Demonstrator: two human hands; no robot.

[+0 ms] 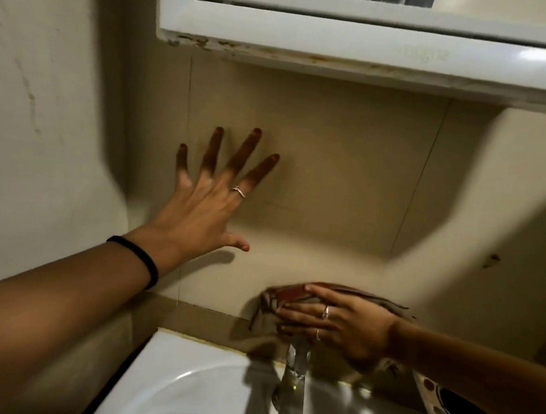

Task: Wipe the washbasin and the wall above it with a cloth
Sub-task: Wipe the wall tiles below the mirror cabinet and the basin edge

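Where wall (335, 146) meets washbasin (186, 379), cloth (273, 308).

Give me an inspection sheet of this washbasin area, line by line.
Surface: beige tiled wall, stained at left.
Job's things: patterned cloth against the wall behind the tap; white washbasin below.
Clutter: patterned item at right, unclear.
Hands: left hand spread flat toward the wall; right hand presses the cloth with straight fingers.
Cables: nothing seen.
Surroundings: white cabinet above, lower edge chipped.
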